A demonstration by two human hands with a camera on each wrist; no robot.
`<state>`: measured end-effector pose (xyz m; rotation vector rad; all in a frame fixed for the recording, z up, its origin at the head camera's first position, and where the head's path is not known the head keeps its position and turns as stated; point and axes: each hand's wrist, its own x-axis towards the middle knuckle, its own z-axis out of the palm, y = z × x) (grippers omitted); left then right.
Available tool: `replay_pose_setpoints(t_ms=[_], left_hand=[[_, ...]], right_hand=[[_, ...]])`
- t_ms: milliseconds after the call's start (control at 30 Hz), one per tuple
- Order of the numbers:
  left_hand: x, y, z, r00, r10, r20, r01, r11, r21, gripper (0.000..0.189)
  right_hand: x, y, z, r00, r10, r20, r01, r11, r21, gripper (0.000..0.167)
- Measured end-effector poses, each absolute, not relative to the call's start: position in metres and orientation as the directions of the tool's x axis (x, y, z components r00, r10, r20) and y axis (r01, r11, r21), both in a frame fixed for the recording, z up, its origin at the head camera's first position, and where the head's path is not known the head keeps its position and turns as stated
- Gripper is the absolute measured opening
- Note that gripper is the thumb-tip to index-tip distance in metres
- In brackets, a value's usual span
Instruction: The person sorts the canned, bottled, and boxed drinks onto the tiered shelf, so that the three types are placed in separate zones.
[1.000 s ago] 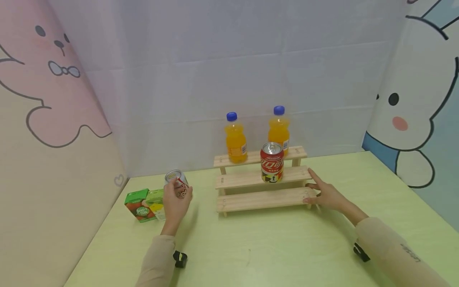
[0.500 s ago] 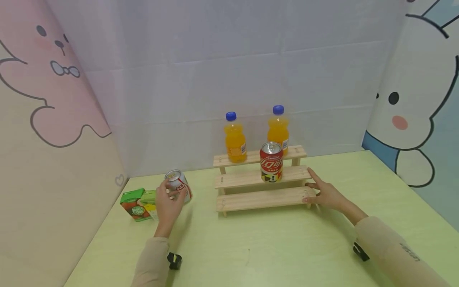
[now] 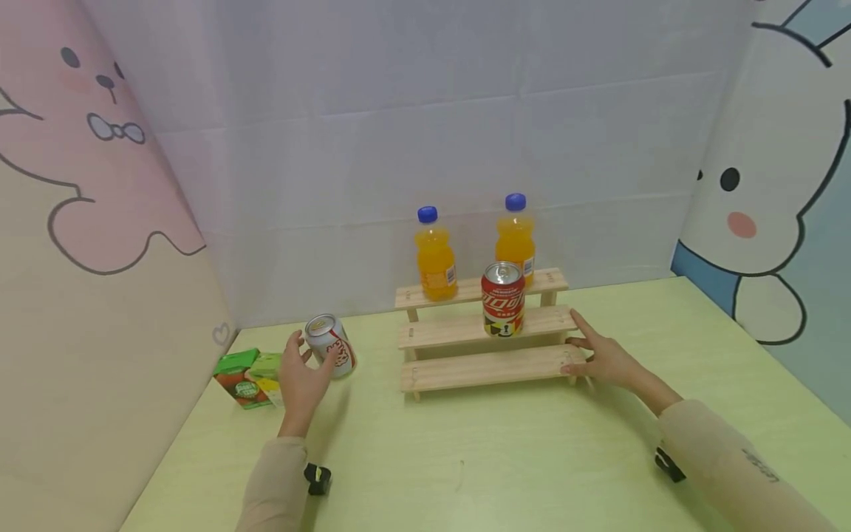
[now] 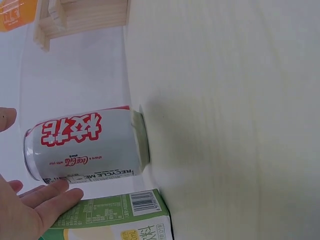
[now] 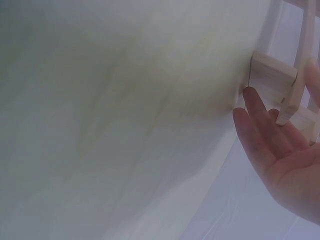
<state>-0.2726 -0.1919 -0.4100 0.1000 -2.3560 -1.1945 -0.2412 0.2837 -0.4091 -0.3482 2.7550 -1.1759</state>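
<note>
A person's left hand (image 3: 302,386) frames a silver soda can (image 3: 332,337) standing on the worktop (image 3: 425,458) to the left of a three-tier wooden rack (image 3: 465,374), fingers and thumb spread rather than gripping; whether a fingertip grazes the metal cannot be told. The right hand (image 3: 606,362), its fingers extended, touches the rack's right end; how hard it presses is not shown. A sideways brush from the spread left fingers could tip the can or jostle the yellow-green carton (image 3: 267,368) and the green-and-red carton (image 3: 237,380), set close together farther left of the rack. A shove at the rack's end, meanwhile, could rock the left orange bottle (image 3: 435,267) and right orange bottle (image 3: 514,240) on its top tier. On its middle tier, right of center, a red can (image 3: 503,299) partly screens the right orange bottle and would hinder a reach from the front. A pale backdrop (image 3: 332,170) rises behind the rack.
</note>
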Motion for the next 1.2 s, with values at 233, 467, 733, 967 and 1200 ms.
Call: replay_pose_setpoints(t_ms=[233, 467, 733, 967, 1200], left_hand=[[-0.282, -0.189, -0.406, -0.897, -0.260, 0.358, 0.143, 0.595, 0.791, 0.069], [-0.293, -0.186, -0.406, -0.908, -0.282, 0.310, 0.101, 0.571, 0.815, 0.073], [-0.306, -0.183, -0.410, -0.913, -0.320, 0.252, 0.047, 0.532, 0.846, 0.076], [-0.317, -0.181, -0.415, -0.919, -0.361, 0.160, -0.015, 0.438, 0.899, 0.084], [-0.325, -0.177, -0.420, -0.901, -0.427, 0.083, -0.045, 0.281, 0.959, 0.092]], right_hand=[[-0.241, 0.285, -0.410, -0.968, -0.250, -0.026, -0.157, 0.680, -0.716, 0.100], [-0.242, 0.288, -0.412, -0.962, -0.273, 0.012, -0.200, 0.673, -0.712, 0.100], [-0.243, 0.289, -0.413, -0.961, -0.277, 0.015, -0.206, 0.676, -0.707, 0.101], [-0.243, 0.289, -0.413, -0.959, -0.281, 0.026, -0.216, 0.669, -0.712, 0.100], [-0.242, 0.286, -0.411, -0.962, -0.273, 0.007, -0.197, 0.676, -0.710, 0.102]])
